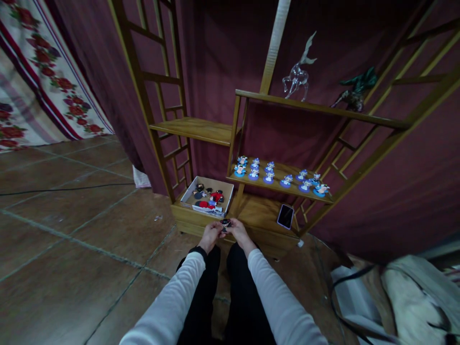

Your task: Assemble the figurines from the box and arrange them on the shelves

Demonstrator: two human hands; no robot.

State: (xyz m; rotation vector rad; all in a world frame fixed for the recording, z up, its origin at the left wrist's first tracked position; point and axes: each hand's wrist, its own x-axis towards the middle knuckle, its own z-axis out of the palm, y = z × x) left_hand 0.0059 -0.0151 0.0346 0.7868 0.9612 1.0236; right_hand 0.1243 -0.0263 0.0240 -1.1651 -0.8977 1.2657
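Between my two hands I hold a small dark figurine, just in front of the shelf's low base. My left hand grips it from the left and my right hand from the right, with fingers closed at its sides. Its finer details are too small to make out. Just beyond my hands, a shallow white box on the base holds several red, black and dark figurines. To the upper right, several small blue and purple figurines stand in groups on a wooden shelf.
A phone lies on the base at the right. Above stand a clear horse-like ornament and a green-and-brown ornament. Wooden lattice posts frame the unit. Bags rest on the floor at right; a cable runs along the left.
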